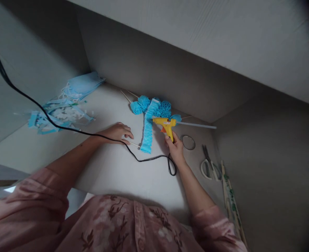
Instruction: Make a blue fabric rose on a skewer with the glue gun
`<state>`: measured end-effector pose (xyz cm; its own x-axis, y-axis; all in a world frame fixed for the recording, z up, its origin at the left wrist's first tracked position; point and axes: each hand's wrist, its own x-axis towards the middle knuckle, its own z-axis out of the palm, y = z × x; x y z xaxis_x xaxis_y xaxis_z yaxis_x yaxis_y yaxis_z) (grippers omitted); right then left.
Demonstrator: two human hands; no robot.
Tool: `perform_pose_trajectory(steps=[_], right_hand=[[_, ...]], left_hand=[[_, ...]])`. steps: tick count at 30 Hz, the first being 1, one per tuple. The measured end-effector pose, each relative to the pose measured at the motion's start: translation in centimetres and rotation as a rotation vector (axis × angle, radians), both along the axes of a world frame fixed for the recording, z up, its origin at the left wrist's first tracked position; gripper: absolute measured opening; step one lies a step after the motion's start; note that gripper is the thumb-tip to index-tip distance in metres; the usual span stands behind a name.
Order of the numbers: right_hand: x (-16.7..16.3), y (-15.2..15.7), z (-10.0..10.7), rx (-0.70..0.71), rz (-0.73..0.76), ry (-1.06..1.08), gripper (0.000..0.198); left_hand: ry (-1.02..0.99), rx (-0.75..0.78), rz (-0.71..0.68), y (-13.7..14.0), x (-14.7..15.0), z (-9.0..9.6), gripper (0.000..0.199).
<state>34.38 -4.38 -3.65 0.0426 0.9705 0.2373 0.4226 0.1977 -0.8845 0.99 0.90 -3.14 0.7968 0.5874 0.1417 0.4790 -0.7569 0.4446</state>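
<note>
ok, landmark = blue pleated strip [147, 130] lying mid-table. far left of it: pile of blue face masks and cut scraps [65, 105], well apart. black cord [26, 96] runs from upper left, crosses over the left wrist, passes just under the strip's lower end and loops to the gun. left hand [117, 132] sits just left of the strip, palm down, fingers loosely curled, fingertips pressing a thin wooden skewer [134, 144] flat to the table; skewer tip meets the strip's lower end. strip itself: thin mask fabric, pleated, very light, soft, floppy, will shift or unfold if nudged, so pin it via the skewer or press near an edge, not mid-span. above the strip, touching it: rolled blue rosettes [150, 105] on skewers, light and crushable, best taken by the sticks. just right of the strip: yellow glue gun [165, 124], nozzle pointing at the strip's upper part, right hand [175, 148] closed around the grip from below. gun is rigid, light; nozzle likely hot, handle only. cord drag could tug it. further right: glue stick [196, 125], clear tape ring [188, 142], scissors [209, 164], flat wooden sticks [231, 203] at table edge.
</note>
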Motion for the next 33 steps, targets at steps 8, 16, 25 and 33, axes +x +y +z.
perform_pose_trajectory(steps=[8,16,25,33], right_hand=[[-0.2,0.1,0.1,-0.023,0.059,-0.120,0.053],[0.1,0.4,0.8,-0.150,-0.083,0.395,0.047],[1.8,-0.1,3.6,-0.009,0.000,0.705,0.056],[1.2,0.1,2.5,-0.092,-0.036,0.553,0.052]], left_hand=[[0.001,-0.016,-0.008,0.1,0.0,0.1,0.035],[-0.022,-0.028,-0.024,0.1,-0.1,0.1,0.039],[-0.043,-0.019,-0.067,0.2,-0.4,0.3,0.040],[-0.024,-0.021,-0.082,0.0,-0.4,0.7,0.041]])
